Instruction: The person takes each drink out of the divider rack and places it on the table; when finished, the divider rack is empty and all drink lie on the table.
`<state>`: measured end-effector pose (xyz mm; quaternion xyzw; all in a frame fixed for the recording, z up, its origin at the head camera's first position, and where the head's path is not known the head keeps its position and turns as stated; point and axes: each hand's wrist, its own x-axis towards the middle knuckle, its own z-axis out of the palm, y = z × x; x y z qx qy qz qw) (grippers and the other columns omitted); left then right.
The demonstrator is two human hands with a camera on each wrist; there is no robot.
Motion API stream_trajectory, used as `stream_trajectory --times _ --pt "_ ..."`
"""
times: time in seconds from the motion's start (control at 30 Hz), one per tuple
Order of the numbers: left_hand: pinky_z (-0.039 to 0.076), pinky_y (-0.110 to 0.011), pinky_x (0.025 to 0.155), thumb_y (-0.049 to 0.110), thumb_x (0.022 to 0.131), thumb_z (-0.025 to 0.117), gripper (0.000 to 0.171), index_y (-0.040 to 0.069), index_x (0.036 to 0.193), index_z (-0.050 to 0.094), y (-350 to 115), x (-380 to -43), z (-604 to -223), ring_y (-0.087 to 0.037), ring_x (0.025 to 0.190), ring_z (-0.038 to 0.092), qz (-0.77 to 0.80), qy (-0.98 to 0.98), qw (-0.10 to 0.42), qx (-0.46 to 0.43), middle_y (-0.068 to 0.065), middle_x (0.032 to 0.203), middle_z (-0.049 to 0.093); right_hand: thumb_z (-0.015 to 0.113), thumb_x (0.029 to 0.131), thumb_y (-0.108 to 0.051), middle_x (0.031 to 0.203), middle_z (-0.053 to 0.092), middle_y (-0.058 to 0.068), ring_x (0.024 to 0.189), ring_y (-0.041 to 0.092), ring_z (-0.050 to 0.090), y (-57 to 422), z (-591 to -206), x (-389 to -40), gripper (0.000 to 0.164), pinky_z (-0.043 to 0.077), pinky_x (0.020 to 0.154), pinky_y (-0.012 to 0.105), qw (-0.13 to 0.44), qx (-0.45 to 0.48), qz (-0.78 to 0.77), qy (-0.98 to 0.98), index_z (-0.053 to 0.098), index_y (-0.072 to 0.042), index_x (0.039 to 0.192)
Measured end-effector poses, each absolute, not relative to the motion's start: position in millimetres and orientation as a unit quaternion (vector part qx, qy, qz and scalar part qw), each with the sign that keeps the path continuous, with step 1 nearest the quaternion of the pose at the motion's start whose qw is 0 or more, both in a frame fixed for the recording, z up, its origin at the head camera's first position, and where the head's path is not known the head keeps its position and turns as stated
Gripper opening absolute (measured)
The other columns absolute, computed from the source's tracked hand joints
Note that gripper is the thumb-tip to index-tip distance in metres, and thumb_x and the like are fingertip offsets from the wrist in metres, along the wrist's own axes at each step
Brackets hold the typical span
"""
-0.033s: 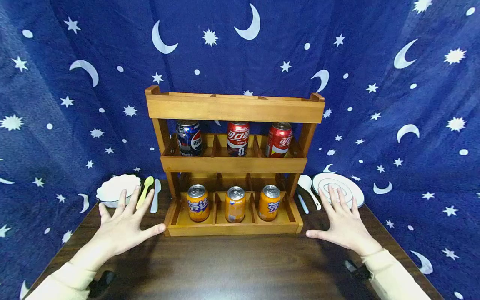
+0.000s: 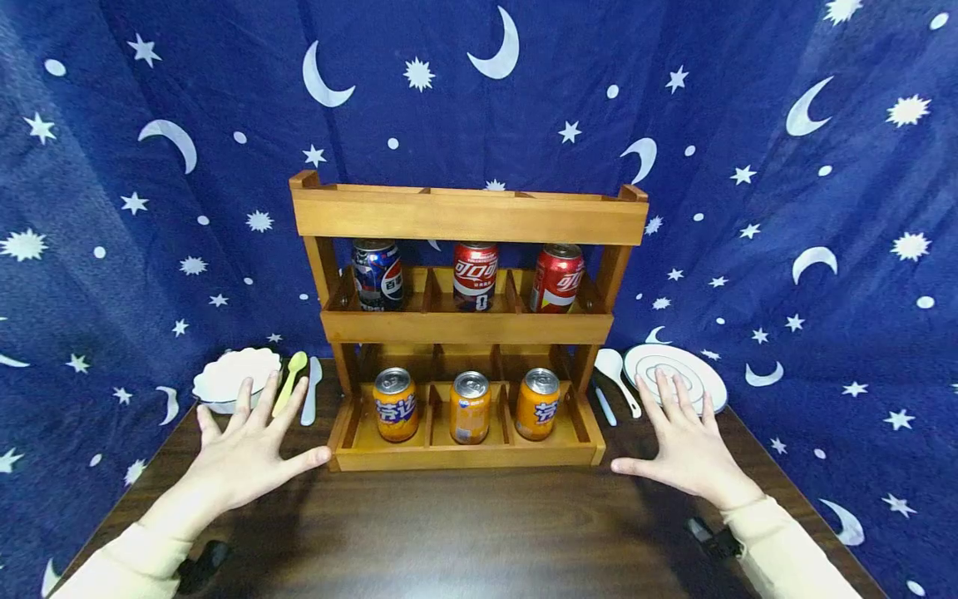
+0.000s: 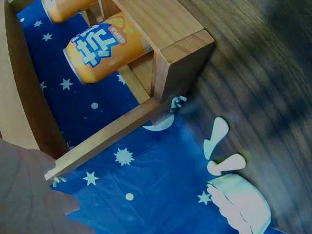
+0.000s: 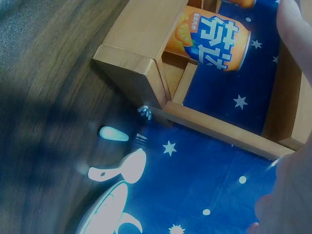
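Note:
My left hand [image 2: 238,457] is spread with fingers straight at the left of the wooden rack, its thumb tip close to the rack's lower corner in the head view. To the right of the rack, my right hand [image 2: 690,456] is spread the same way. Neither hand holds anything. The two-tier wooden rack [image 2: 467,329] carries three orange soda cans [image 2: 469,408] in its bottom row. Above them stand a dark blue Pepsi can [image 2: 377,276] and two red cola cans [image 2: 557,279]. In the wrist views, an orange can [image 3: 105,48] lies past the rack's edge from each hand.
Behind the left hand are a white scalloped bowl [image 2: 238,376], a yellow-green spoon [image 2: 290,383] and a pale blue knife [image 2: 311,393]. Beyond the right hand are white oval plates [image 2: 707,384], a white serving spoon [image 2: 618,379] and a blue-handled fork [image 4: 114,133]. A star-patterned blue cloth [image 2: 479,100] hangs behind.

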<state>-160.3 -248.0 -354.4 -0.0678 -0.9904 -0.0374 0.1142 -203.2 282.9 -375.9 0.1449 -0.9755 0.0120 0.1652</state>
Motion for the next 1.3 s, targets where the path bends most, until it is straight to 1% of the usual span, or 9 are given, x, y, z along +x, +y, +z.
stream_trajectory --times 0.2,0.47,0.67,0.8,0.9,1.03,1.17,1.23,1.3 --pt "-0.027 -0.064 0.083 0.074 0.071 0.041 0.096 0.027 0.142 -0.004 -248 -157 -353 -0.044 0.13 -0.011 -0.031 -0.99 0.119 -0.063 -0.015 0.147 -0.007 0.049 0.056 -0.08 0.147 0.004 0.019 0.135 0.036 -0.002 281 -370 -199 0.116 -0.017 0.1 0.055 0.171 0.151 0.012 -0.974 0.005 -0.018 0.143" --pt "-0.025 -0.066 0.084 0.075 0.069 0.043 0.098 0.026 0.142 -0.001 -247 -158 -359 -0.045 0.131 -0.006 -0.028 -0.99 0.121 -0.067 -0.016 0.148 -0.003 0.049 0.057 -0.08 0.146 0.006 0.021 0.133 0.04 0.001 280 -373 -198 0.115 -0.018 0.1 0.055 0.152 0.144 0.014 -0.978 0.005 -0.017 0.143" --pt "-0.017 -0.071 0.085 0.076 0.066 0.045 0.102 0.026 0.142 0.0 -242 -163 -368 -0.045 0.131 -0.004 -0.051 -0.99 0.111 -0.067 -0.017 0.147 -0.004 0.053 0.056 -0.078 0.148 0.001 0.016 0.134 0.038 0.001 267 -377 -204 0.115 -0.017 0.101 0.055 0.136 0.154 0.048 -0.978 0.001 -0.024 0.143" --pt "-0.008 -0.073 0.088 0.074 0.063 0.052 0.108 0.024 0.142 -0.003 -239 -169 -378 -0.041 0.132 -0.007 -0.088 -0.987 0.119 -0.065 -0.016 0.148 -0.005 0.055 0.055 -0.078 0.148 -0.002 0.011 0.135 0.035 0.0 259 -382 -213 0.117 -0.005 0.102 0.06 0.122 0.16 0.078 -0.977 -0.001 -0.024 0.142" --pt "0.001 -0.073 0.09 0.071 0.061 0.058 0.113 0.02 0.143 -0.001 -238 -176 -389 -0.04 0.133 0.0 -0.116 -0.984 0.119 -0.071 -0.018 0.147 0.001 0.059 0.056 -0.074 0.148 -0.001 0.012 0.135 0.036 0.001 252 -389 -222 0.117 0.004 0.1 0.063 0.113 0.176 0.122 -0.97 -0.001 -0.022 0.142" --pt "0.011 -0.066 0.095 0.068 0.057 0.063 0.119 0.006 0.142 0.007 -236 -190 -408 -0.04 0.131 0.017 -0.151 -0.979 0.111 -0.084 -0.022 0.145 0.014 0.068 0.059 -0.061 0.148 0.003 0.016 0.134 0.037 0.006 242 -401 -236 0.116 0.013 0.101 0.059 0.092 0.194 0.211 -0.954 0.001 -0.017 0.143" --pt "0.028 -0.056 0.096 0.067 0.055 0.066 0.121 -0.006 0.138 0.016 -235 -202 -427 -0.042 0.123 0.033 -0.193 -0.973 0.1 -0.083 -0.027 0.139 0.026 0.071 0.06 -0.055 0.145 0.017 0.021 0.126 0.04 0.029 229 -412 -249 0.115 0.029 0.098 0.052 0.08 0.18 0.267 -0.943 0.004 -0.011 0.143" --pt "0.037 -0.051 0.091 0.066 0.055 0.066 0.119 -0.009 0.136 0.02 -235 -206 -434 -0.043 0.114 0.043 -0.209 -0.971 0.093 -0.073 -0.03 0.133 0.034 0.07 0.061 -0.055 0.142 0.023 0.021 0.121 0.04 0.037 221 -417 -255 0.114 0.034 0.095 0.05 0.076 0.17 0.287 -0.939 0.005 -0.009 0.142" --pt "0.042 -0.048 0.084 0.063 0.056 0.067 0.116 -0.011 0.134 0.023 -235 -209 -440 -0.042 0.105 0.051 -0.221 -0.97 0.082 -0.061 -0.033 0.126 0.041 0.07 0.062 -0.056 0.141 0.025 0.021 0.119 0.039 0.04 213 -420 -261 0.113 0.036 0.094 0.049 0.075 0.162 0.306 -0.935 0.006 -0.007 0.142"
